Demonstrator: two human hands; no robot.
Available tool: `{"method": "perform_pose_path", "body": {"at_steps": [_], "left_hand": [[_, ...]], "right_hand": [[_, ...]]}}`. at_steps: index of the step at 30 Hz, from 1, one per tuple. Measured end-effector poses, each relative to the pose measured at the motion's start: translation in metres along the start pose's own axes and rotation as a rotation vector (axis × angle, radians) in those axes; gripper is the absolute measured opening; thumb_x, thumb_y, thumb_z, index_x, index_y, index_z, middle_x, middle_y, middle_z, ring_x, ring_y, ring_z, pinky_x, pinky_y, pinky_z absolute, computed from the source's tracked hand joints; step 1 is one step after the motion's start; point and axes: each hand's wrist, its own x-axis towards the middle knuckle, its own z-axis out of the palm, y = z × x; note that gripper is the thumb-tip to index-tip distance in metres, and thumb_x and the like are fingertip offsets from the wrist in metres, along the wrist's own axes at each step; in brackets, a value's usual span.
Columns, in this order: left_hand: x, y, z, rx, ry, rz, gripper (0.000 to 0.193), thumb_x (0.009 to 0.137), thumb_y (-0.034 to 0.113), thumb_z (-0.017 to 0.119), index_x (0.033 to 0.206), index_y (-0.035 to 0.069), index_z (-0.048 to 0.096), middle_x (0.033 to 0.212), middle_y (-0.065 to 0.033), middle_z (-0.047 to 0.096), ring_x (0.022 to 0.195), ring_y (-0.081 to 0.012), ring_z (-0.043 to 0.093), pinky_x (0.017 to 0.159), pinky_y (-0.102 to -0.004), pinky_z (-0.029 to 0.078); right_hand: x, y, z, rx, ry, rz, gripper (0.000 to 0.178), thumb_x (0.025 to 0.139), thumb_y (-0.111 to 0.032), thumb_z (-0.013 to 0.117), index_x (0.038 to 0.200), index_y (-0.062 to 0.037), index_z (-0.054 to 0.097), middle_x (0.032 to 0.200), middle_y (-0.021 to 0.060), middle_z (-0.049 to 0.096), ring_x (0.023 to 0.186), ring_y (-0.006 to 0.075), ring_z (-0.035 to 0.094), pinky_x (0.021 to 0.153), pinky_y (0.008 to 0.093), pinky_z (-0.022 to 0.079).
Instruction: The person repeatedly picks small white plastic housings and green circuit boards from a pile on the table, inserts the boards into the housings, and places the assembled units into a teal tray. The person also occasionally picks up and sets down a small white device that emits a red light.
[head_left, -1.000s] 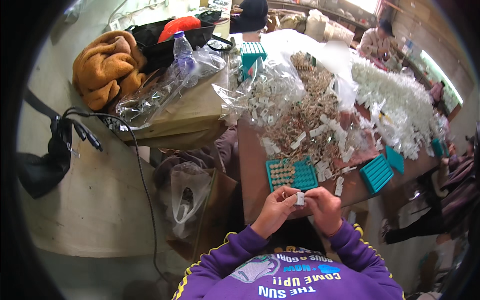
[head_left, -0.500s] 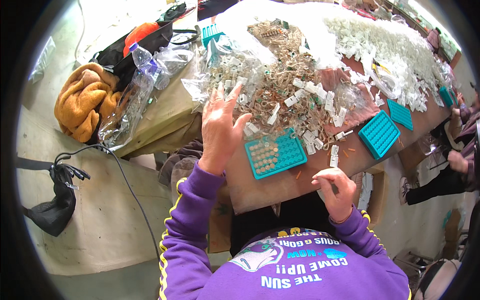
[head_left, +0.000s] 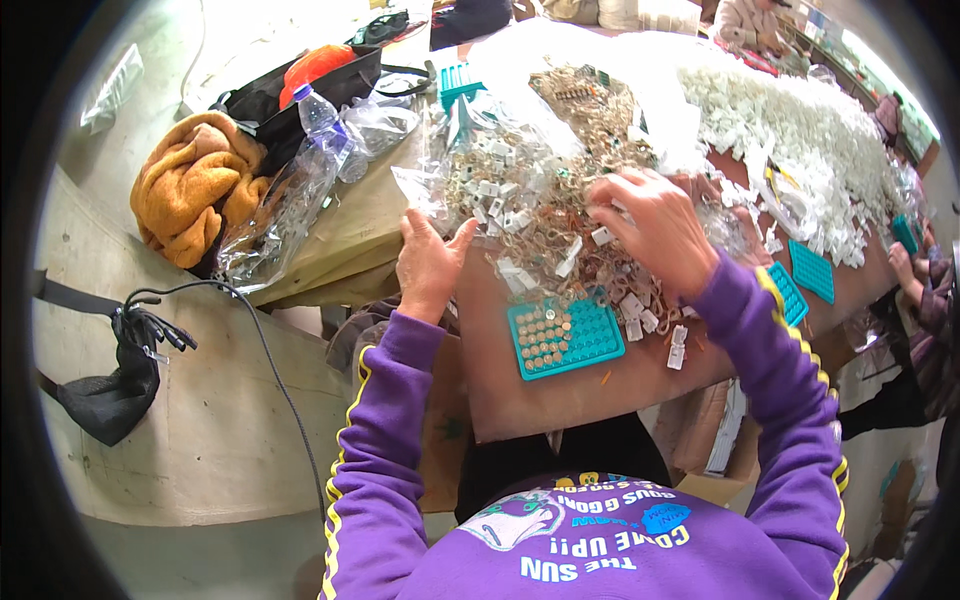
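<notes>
My left hand point(head_left: 430, 265) hovers at the left edge of a heap of wired parts point(head_left: 565, 180), thumb apart from the fingers and nothing in it. Over the heap's right part, my right hand point(head_left: 655, 230) has its fingers curled downward. White plastic connector pieces point(head_left: 602, 236) lie by its fingertips; whether it grips one is hidden. Between the hands and my body lies a teal tray point(head_left: 600, 350) with round pockets. Small round metallic discs point(head_left: 543, 340) fill its left part. More white connectors point(head_left: 677, 347) lie to the tray's right.
A clear plastic bag point(head_left: 455, 150) of connectors adjoins the heap. White plastic pieces point(head_left: 800, 130) are piled at the far right, near more teal trays point(head_left: 810, 270). At left are a bottle point(head_left: 320, 115), a black bag point(head_left: 255, 95) and an orange-brown cloth point(head_left: 195, 190). Other people work beyond.
My right hand has moved from the table's front edge forward onto the heap. My left hand has drawn back from the white connectors toward me. The whole view has shifted slightly.
</notes>
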Motion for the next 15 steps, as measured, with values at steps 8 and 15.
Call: {"method": "perform_pose_path", "body": {"at_steps": [8,15], "left_hand": [[0.022,-0.007,0.02,-0.146,-0.105,-0.039,0.077,0.084,0.043,0.066,0.127,-0.012,0.035,0.078,-0.0239,0.065,0.076,-0.0425,0.064,0.068,-0.0483,0.051],[0.028,-0.013,0.024,-0.614,-0.089,-0.105,0.052,0.083,0.01,0.063,0.132,0.003,0.045,0.071,-0.0113,0.066,0.062,-0.0245,0.066,0.062,-0.0365,0.051]], "right_hand": [[0.127,0.035,0.076,-0.592,-0.662,0.082,0.046,0.088,-0.049,0.058,0.085,-0.0041,0.068,0.082,0.0131,0.068,0.079,0.0281,0.066,0.074,0.0479,0.047],[0.13,0.031,0.072,-0.563,-0.522,0.09,0.043,0.085,-0.049,0.063,0.089,-0.0059,0.065,0.065,0.0128,0.061,0.067,0.0252,0.065,0.063,0.0368,0.051]]}}
